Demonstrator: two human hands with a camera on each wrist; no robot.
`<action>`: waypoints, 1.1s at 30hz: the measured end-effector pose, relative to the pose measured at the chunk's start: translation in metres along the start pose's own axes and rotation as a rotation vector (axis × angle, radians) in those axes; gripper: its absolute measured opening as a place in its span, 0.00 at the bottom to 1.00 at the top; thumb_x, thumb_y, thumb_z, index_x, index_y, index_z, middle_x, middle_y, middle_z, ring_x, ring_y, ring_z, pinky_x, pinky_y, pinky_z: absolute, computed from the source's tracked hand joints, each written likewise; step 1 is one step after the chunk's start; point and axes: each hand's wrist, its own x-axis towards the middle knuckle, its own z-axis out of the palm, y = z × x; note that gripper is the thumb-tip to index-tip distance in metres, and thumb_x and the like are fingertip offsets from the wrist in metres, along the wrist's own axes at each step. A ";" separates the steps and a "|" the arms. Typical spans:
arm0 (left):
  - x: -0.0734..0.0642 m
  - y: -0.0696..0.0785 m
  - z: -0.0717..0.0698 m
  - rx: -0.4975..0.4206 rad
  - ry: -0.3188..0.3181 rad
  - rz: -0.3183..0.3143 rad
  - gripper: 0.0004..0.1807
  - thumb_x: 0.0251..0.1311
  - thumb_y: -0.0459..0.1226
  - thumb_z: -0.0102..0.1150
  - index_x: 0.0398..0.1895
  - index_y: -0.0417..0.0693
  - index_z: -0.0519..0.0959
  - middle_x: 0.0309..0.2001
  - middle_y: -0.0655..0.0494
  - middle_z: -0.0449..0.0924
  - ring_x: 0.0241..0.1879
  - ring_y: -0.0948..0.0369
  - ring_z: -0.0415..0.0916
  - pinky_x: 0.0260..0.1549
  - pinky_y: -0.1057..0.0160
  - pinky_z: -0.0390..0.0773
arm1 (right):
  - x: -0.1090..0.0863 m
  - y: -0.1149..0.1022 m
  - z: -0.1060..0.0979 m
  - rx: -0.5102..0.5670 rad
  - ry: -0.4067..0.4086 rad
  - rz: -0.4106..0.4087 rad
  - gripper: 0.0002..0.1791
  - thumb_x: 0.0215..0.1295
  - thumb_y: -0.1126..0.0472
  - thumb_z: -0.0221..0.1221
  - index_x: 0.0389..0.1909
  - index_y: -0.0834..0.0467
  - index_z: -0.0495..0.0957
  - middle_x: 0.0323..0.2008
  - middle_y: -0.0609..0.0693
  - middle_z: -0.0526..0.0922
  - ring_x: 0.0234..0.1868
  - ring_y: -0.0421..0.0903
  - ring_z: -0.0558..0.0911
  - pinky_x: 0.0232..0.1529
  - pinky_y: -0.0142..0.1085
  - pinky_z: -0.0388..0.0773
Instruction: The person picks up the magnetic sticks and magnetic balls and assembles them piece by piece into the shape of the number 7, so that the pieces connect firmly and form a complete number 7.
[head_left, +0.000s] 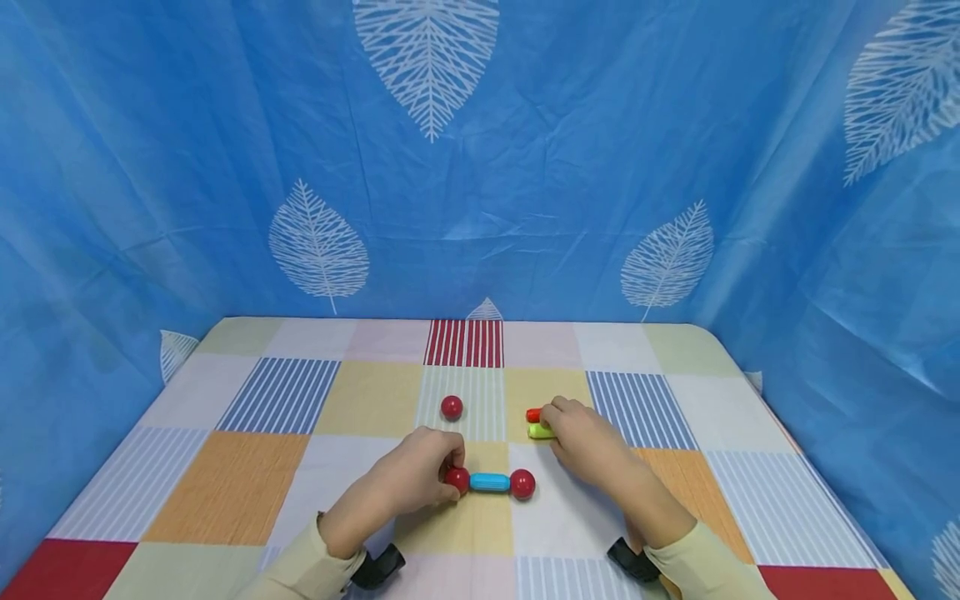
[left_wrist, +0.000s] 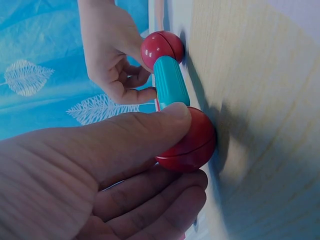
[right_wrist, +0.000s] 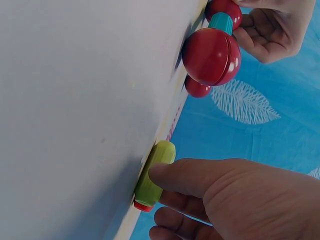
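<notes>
3 red balls (head_left: 452, 407); blue rod (head_left: 490, 482); lime rod (head_left: 540, 431); red rod (head_left: 533, 414); patchwork tablecloth (head_left: 367, 398)

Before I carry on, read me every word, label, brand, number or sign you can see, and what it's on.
None: no readable text in any view.
Red balls, blue rod, yellow-green rod, red piece: no lettering visible; parts covered by the left hand and right hand can't be checked.
Tablecloth: checks and stripes only.
Curtain: leaf prints only.
</notes>
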 end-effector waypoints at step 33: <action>-0.003 0.002 -0.002 -0.008 0.005 0.021 0.18 0.41 0.32 0.78 0.24 0.50 0.73 0.21 0.63 0.72 0.22 0.69 0.65 0.22 0.69 0.69 | -0.014 -0.005 -0.006 0.066 -0.073 0.072 0.11 0.48 0.65 0.70 0.33 0.53 0.81 0.28 0.40 0.73 0.26 0.38 0.70 0.32 0.32 0.74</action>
